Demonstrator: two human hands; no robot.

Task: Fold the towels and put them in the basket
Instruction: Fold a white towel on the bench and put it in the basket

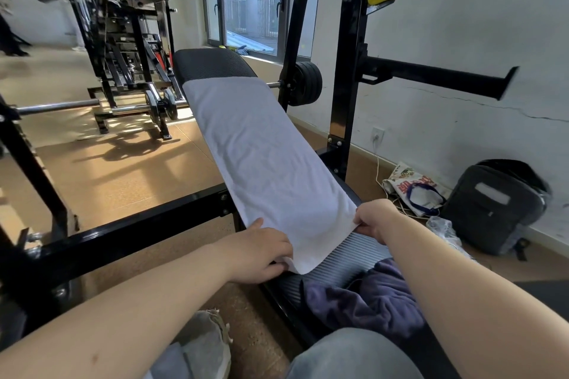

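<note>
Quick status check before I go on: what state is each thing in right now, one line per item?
White towel: spread flat along the bench, unfolded, near corners pinched.
Left hand: shut on the towel's near left corner.
Right hand: shut on the near right corner.
Purple cloth: crumpled on the bench's near end.
Bench: far end bare.
Backpack: upright by the wall.
Basket: not clearly in view.

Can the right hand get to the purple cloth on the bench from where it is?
Probably yes. The purple cloth lies uncovered on the bench just under the right hand, but that hand is pinching the white towel corner and must release first.
</note>
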